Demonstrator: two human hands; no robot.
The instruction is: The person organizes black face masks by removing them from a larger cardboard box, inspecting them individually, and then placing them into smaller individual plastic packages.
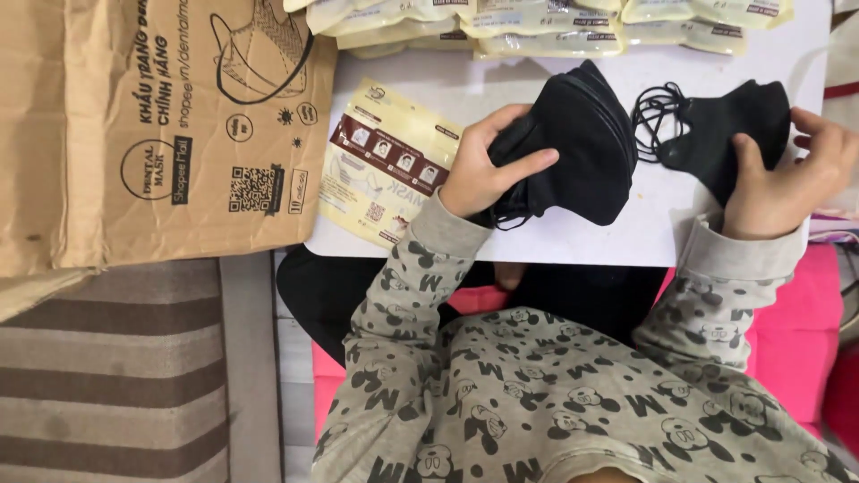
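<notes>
Firmly gripped in left hand (479, 174): folded stack of black fabric face masks (573, 152), near white table (573, 237) front edge, long axis slanting toward far-right corner. Pinched in right hand (787, 183): single black mask with looped ear cords (716, 125), by right edge, cords pointing left.

Home packing spot, white table (573, 241), printed cardboard box (161, 134), sealed mask packets (537, 22); striped cushion (107, 376)

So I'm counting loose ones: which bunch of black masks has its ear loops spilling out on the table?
The smaller bunch of black masks under the right hand; its loops tangle beside it. The thick stack in the left hand shows none spread out.
</notes>
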